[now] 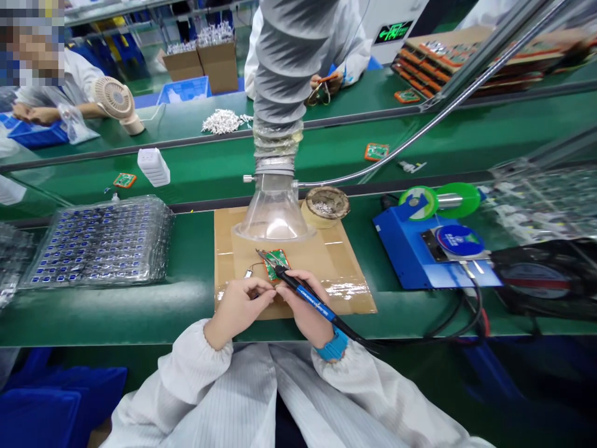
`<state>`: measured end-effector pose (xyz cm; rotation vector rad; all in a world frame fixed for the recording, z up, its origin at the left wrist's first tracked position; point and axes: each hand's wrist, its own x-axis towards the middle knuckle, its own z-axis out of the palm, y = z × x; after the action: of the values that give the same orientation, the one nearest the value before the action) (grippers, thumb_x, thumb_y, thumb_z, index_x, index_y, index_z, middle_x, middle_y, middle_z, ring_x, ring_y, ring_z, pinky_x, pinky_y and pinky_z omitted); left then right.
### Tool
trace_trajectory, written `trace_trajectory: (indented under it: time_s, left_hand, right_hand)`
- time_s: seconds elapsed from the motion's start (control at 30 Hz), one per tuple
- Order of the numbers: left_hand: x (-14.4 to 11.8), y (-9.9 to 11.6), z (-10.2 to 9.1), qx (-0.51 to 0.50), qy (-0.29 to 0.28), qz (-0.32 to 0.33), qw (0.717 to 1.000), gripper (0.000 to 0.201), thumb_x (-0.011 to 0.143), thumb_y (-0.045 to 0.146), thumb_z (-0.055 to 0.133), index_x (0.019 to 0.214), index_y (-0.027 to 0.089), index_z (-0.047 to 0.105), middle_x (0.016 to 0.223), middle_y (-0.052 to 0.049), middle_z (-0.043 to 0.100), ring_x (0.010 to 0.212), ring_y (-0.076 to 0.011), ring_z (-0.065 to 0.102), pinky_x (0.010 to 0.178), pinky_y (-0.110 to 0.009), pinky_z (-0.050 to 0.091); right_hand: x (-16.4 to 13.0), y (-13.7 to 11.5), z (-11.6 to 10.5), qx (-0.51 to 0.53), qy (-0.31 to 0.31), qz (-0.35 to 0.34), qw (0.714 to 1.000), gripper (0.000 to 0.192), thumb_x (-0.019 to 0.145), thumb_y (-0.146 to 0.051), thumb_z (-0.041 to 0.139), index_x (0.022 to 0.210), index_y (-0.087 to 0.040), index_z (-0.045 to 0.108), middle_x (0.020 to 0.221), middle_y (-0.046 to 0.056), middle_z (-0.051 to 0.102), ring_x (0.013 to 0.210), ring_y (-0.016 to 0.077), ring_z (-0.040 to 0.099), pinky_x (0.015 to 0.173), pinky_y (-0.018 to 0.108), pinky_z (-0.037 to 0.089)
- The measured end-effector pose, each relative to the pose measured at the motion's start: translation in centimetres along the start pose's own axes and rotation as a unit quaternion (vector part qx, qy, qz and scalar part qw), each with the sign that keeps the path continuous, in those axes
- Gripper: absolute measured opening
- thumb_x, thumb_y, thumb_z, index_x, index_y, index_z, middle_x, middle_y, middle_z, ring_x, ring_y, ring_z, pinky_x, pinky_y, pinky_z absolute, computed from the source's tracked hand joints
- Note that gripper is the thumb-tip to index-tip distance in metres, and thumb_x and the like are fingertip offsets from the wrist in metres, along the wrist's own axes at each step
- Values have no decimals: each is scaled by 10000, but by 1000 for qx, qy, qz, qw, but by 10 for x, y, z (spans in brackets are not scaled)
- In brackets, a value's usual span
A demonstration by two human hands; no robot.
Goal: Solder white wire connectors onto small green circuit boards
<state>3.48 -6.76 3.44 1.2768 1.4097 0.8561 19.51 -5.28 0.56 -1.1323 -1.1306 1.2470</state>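
A soldering iron (310, 301) with a blue and black handle lies across my right hand (310, 314), its metal tip pointing up and left over a green circuit board (278, 260) with an orange edge. My right hand is closed around the iron, and its thumb and fingertips meet close to those of the left. My left hand (237, 308) is closed in a pinch just below the board; what sits between its fingertips is too small to make out. Left of the board, a small white-and-dark part (249, 273) hangs on a thin dark wire.
Cardboard (336, 267) lies under the work, below a clear fume hood (275, 211). Behind is a round tin (326, 204). Stacked plastic trays (102, 239) stand left; a blue solder feeder (401, 249) stands right. Co-workers sit across the conveyor (200, 171), which carries boards.
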Motion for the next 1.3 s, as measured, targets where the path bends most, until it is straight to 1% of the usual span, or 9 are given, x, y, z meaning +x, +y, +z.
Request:
trace_trajectory:
  time_s: [0.17,0.3,0.43,0.5,0.6,0.7,0.9,1.1,1.3]
  left_hand:
    - [11,0,-5,64,12,33,997,160,863,285,655,767,175,721,694,-15,712,623,-139,605,597,-254,441]
    - [38,-7,-22,180,45,110,977,137,865,210,665,741,195,721,778,-27,727,780,-180,627,779,-325,477]
    - [66,-16,-33,260,21,95,961,178,840,159,692,667,199,697,828,-34,713,903,-212,613,903,-380,462]
    - [72,-17,-34,285,2,81,955,190,853,156,677,667,198,694,845,-34,713,927,-218,605,922,-394,445]
    - [72,-17,-32,310,-13,69,948,195,876,157,651,693,196,707,872,-35,723,955,-225,603,929,-410,417]
    - [71,-15,-31,318,-15,68,945,199,881,163,658,689,194,703,858,-32,720,942,-223,608,913,-404,403]
    - [70,-11,-28,322,-3,60,945,205,870,143,664,671,187,684,825,-32,711,930,-225,598,893,-392,398]
    - [69,-8,-27,320,-8,51,946,211,867,152,652,660,186,671,815,-29,706,926,-224,589,902,-397,391]
    - [69,-10,-26,325,-6,53,944,211,865,155,658,656,188,669,821,-29,713,939,-235,588,905,-407,389]
  right_hand:
    - [6,7,4,0,29,-1,1000,231,782,-288,815,984,-258,707,819,-9,756,741,167,741,716,291,620]
    - [15,13,-5,-38,80,-43,995,237,794,-327,823,998,-254,727,911,18,779,813,190,756,795,333,633]
    - [15,21,-29,-133,95,-99,982,232,839,-360,798,1045,-258,759,1052,54,802,976,238,770,908,388,625]
    - [10,26,-40,-171,95,-122,973,201,883,-359,748,1056,-257,759,1037,57,802,966,239,771,881,387,628]
    - [3,30,-48,-191,91,-144,967,131,920,-339,689,994,-246,745,922,49,791,852,221,768,771,359,629]
    - [2,28,-47,-220,63,-154,961,92,909,-310,698,963,-247,735,876,44,782,797,214,754,719,347,615]
    - [7,15,-36,-237,25,-183,954,72,904,-257,693,973,-255,716,875,35,782,785,206,753,704,337,612]
    - [7,13,-35,-254,27,-199,946,60,891,-242,697,949,-254,708,859,33,775,766,198,747,691,323,601]
    - [8,12,-35,-252,28,-182,950,34,897,-277,683,911,-255,705,827,33,771,739,201,741,670,328,600]
